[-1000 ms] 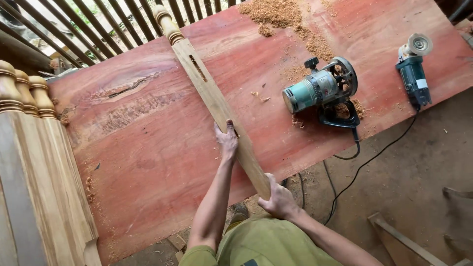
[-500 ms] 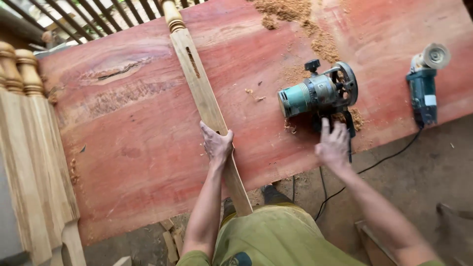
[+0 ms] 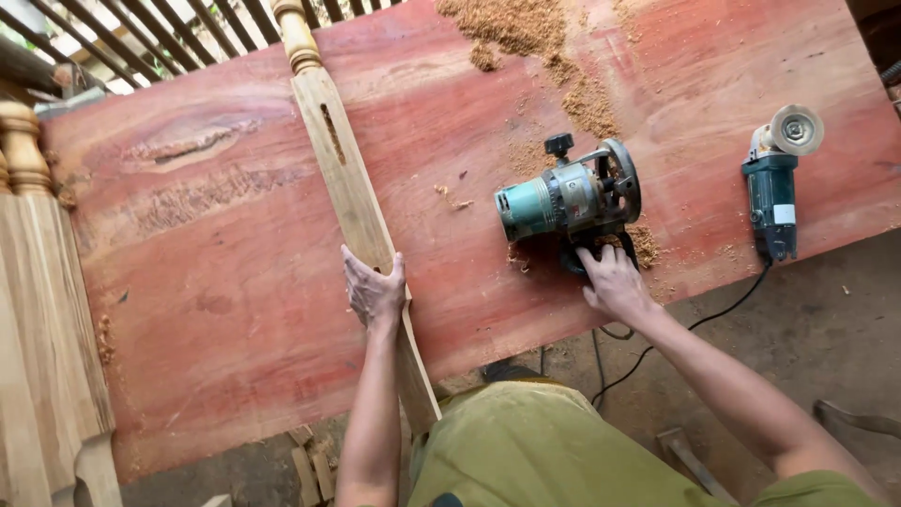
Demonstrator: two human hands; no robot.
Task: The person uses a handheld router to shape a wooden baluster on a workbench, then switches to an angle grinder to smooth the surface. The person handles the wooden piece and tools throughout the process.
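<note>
A long pale wooden baluster (image 3: 345,178) with a turned top and a slot cut in it lies diagonally on the reddish wooden slab (image 3: 225,310). My left hand (image 3: 374,289) presses down on its lower part, fingers wrapped over it. My right hand (image 3: 612,282) reaches the black handle of a teal router (image 3: 568,199) lying on its side on the slab. The fingers touch the handle; a full grip is not clear.
A teal angle grinder (image 3: 772,183) lies at the slab's right end, its black cord (image 3: 694,324) trailing to the ground. Sawdust (image 3: 535,47) is piled at the top. More turned balusters (image 3: 42,310) are stacked at the left. Dark railing bars (image 3: 169,23) run behind.
My right hand left the baluster's lower end and moved right to the router's handle. My left hand slid slightly down the baluster and stays on it.
</note>
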